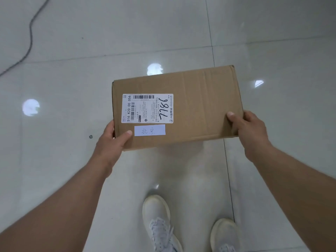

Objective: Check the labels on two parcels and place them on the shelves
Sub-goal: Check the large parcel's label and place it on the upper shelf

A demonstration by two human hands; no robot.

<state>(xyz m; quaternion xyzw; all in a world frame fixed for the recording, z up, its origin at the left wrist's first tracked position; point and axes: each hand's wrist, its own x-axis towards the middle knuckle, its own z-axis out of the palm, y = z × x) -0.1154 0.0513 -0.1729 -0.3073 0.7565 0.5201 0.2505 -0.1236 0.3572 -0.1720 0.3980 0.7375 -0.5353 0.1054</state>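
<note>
We hold one brown cardboard parcel [177,108] up in the air, out in front of us, over the shiny tiled floor [72,42]. Our left hand [111,137] grips the near left corner, with the thumb pressed on top and the fingers tucked under. Our right hand [249,128] grips the right end the same way. Both grips are closed tight on the parcel, so it sits flat and level.

On top is a white shipping label [147,108] with a barcode and big black numbers. Just below it is a small paper slip [150,130] with handwriting. We are looking down to read them — so we think this is the checking step.

What could go wrong? We only hold the parcel at two ends. If one hand slips, that side may drop and the parcel could fall on our white shoes [160,224] or the floor.

We cannot see any shelves here. We cannot see a second parcel either. If we read the slip wrong, the parcel may go on the wrong shelf.

A dark cable [31,37] lies on the floor, far off to the left. If we walk that way with our eyes on the label, we could trip on it — so we should look up before we walk.
</note>
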